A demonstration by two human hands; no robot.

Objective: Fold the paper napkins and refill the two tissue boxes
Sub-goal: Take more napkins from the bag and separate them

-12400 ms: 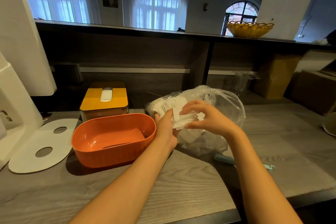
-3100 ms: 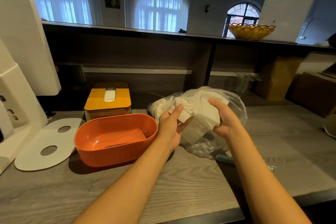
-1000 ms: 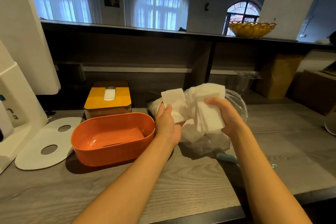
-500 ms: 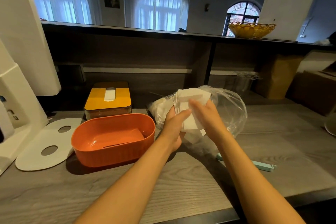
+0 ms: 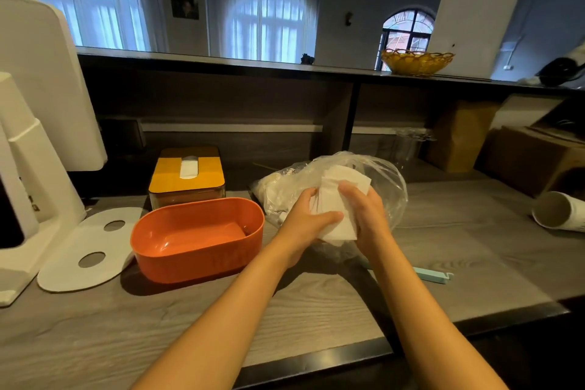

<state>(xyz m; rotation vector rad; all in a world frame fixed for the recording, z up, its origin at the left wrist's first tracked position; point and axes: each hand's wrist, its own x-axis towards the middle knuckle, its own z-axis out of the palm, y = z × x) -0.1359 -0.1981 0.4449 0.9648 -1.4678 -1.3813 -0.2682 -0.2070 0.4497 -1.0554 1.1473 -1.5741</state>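
Both hands meet over the grey wood-grain table [image 5: 316,310], gripping one stack of white paper napkins [image 5: 338,203] between them. The left hand [image 5: 304,222] takes the stack from the left, its thumb curled across the lower front face; its fingers are hidden behind the paper. The right hand [image 5: 367,212] wraps the right edge, fingers curled over the top of the stack, and its palm side is turned away, so how the thumb sits cannot be told. The stack is held in front of a clear plastic bag [image 5: 389,187] whose crumpled film blurs whatever white napkins remain inside; their number is hard to make out. Left of the hands stands the open orange tissue box [image 5: 196,263], its base showing bare. Behind it the yellow-lidded tissue box [image 5: 186,174] has a white napkin poking through its slot. A white oval lid [image 5: 72,256] with two holes lies flat beside the orange box, partly under a white appliance [image 5: 38,142] cut off by the left edge. A pale blue clip [image 5: 433,274] lies partly hidden behind the right forearm, and a tipped white cup [image 5: 557,210] runs off the right edge.
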